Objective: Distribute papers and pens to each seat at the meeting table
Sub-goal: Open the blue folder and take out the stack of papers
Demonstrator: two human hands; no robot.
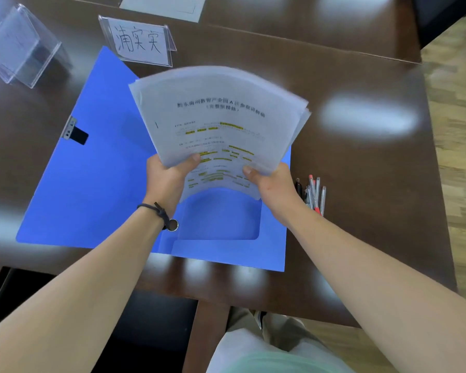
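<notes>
1. Two hands on the job in the head view: left hand [167, 175] and right hand [271, 184] both clamped on the paper stack [221, 122], lifted above the open blue folder [97, 184] on the desk [361, 170].
2. Pens [314, 195] bunched just right of the folder, untouched.
3. Looks like the sorting step; next up, probably peeling off one set for the seat by the name card [139, 41].

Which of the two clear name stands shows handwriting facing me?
The clear acrylic name stand beside the blue folder's top edge; the left stand is turned away.
</notes>
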